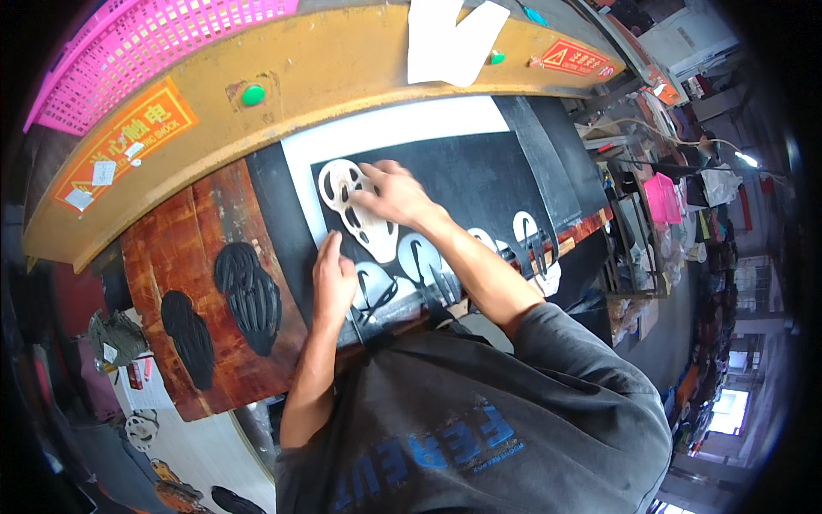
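Note:
A pale, shoe-sole-shaped cutting die (377, 240) with several openings lies on a black sheet (479, 171). Bent over the die's upper part, my right hand (396, 195) grips it, thumb and fingers at its openings. My left hand (332, 278) rests by the sheet's left edge, below the die, with its index finger stretched out and nothing visible in it. Rounded cut-outs (419, 255) along the sheet's near edge show white beneath, with thin black strips hanging there. Under the sheet is a white board (300, 158).
Stacks of black cut pieces (250, 300) lie on the worn reddish-brown table (193, 240) at left. A yellow machine beam (334, 73) with green buttons spans the far side. A pink basket (163, 51) stands behind it. Cluttered shelving (629, 223) is at right.

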Tool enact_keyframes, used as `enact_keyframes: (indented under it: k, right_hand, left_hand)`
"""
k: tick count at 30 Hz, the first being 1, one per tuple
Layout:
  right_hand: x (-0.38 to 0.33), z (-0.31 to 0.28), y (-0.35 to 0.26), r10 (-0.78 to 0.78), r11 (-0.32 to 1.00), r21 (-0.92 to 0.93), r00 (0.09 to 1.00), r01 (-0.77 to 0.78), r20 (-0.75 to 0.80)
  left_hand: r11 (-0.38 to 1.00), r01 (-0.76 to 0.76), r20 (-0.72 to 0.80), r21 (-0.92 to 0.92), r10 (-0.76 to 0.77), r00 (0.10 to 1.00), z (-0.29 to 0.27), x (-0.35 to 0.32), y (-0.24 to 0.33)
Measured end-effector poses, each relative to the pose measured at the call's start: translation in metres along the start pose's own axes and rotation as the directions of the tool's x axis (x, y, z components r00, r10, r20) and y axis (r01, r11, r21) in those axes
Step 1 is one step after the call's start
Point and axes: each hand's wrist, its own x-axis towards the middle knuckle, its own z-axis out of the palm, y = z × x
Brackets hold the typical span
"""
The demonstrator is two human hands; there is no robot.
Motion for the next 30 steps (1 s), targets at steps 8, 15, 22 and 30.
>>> enact_keyframes:
  k: [8,15,22,30]
  right_hand:
    - [-0.018,0.015,0.086,0.159,0.945,-0.286,0.987,-0.157,-0.019]
    - [0.051,0.01,0.09,0.132,0.955,-0.267,0.991,-0.13,-0.012]
    - [0.078,0.0,0.12,-0.094,0.992,0.053,0.952,0.115,-0.292]
    - [0.066,-0.057,0.195,0.511,0.505,0.863,0.809,-0.01,-0.29]
  left_hand:
    - [0.996,-0.072,-0.152,0.05,0.078,0.985,-0.021,-0.097,-0.014]
    - [0.988,0.061,0.007,0.139,-0.063,0.998,-0.004,-0.08,-0.035]
    - [0.989,0.015,-0.17,0.149,0.011,0.985,-0.003,-0.011,-0.047]
    - [0.897,-0.005,-0.244,0.441,0.126,0.962,-0.008,0.111,-0.056]
